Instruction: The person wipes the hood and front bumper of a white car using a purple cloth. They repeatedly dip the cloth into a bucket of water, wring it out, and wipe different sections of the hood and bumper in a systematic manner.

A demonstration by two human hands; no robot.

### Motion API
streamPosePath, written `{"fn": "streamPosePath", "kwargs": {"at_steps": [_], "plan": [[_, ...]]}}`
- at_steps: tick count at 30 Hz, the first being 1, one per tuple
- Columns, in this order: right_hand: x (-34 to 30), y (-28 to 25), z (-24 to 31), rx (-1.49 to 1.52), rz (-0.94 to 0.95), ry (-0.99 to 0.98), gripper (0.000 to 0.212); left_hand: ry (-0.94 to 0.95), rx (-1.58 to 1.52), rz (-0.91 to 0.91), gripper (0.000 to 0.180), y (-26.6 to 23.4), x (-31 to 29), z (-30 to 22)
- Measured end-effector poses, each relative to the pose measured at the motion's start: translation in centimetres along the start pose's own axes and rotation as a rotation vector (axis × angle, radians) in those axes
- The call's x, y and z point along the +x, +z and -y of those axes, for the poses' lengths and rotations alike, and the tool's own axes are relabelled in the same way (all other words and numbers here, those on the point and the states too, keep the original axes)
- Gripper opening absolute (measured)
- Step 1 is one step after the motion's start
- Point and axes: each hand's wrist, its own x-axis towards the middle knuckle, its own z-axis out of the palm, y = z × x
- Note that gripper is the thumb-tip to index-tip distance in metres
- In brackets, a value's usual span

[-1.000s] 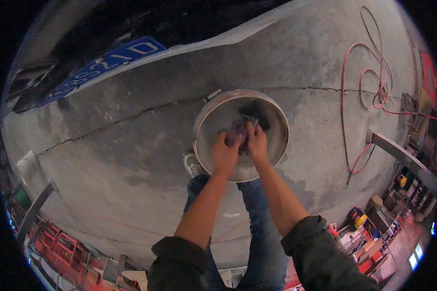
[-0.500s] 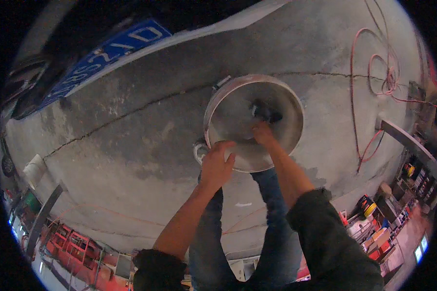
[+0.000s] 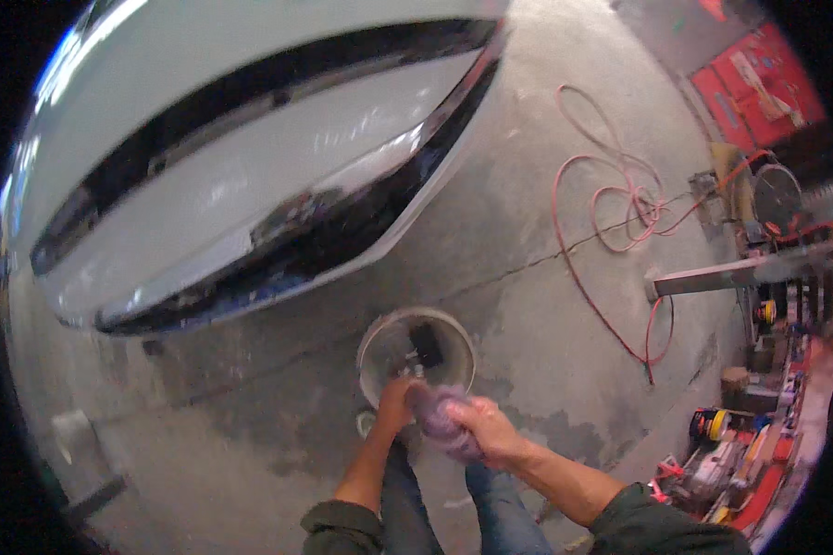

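Observation:
A round, pale metal drum (image 3: 460,356) stands on the floor in front of my legs. Inside it lies a dark, block-like object (image 3: 427,342). My right hand (image 3: 492,431) is closed round a bunched purple thing (image 3: 442,418), which looks like a rag but is smeared by motion. It is held above the drum's near rim. Just left of it, my left hand (image 3: 397,400) reaches over that rim beside the purple bundle. Its fingers are blurred, so I cannot tell whether they grip the bundle or something else.
A pale car (image 3: 278,153) with dark trim fills the upper left, beyond the drum. A red hose (image 3: 611,217) lies coiled on the concrete at right, near a grey metal arm (image 3: 713,277). Tools and a yellow-black reel (image 3: 710,425) lie lower right; a red cabinet (image 3: 759,88) stands far right.
My right hand has come out of the drum and now holds the purple bundle. My left hand has moved from the rim toward it. The view has tilted up, showing more of the car.

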Motion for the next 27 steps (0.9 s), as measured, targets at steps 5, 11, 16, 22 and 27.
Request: {"fn": "streamPosePath", "kwargs": {"at_steps": [5,11,16,22,27], "plan": [[-8.1,3.9,8.3,0.066,0.328,-0.149,0.029,-0.075,0.035,-0.019,0.056,1.5,-0.9,-1.1],[-14.8,6.6,14.2,0.054,0.518,-0.222,0.027,-0.24,-0.083,-0.207,0.045,4.1,-2.6,-5.3],[-16.6,7.4,16.0,0.166,0.49,-0.215,0.026,-0.34,-0.204,-0.468,0.038,3.8,-1.0,-7.7],[-18.0,6.0,17.8,0.352,0.445,-0.22,0.028,-0.482,-0.204,-0.548,0.03,3.8,0.6,-7.3],[-17.0,6.1,16.8,0.392,0.365,-0.264,0.029,-0.591,-0.238,-0.5,0.027,3.4,-2.3,-6.4]]}}
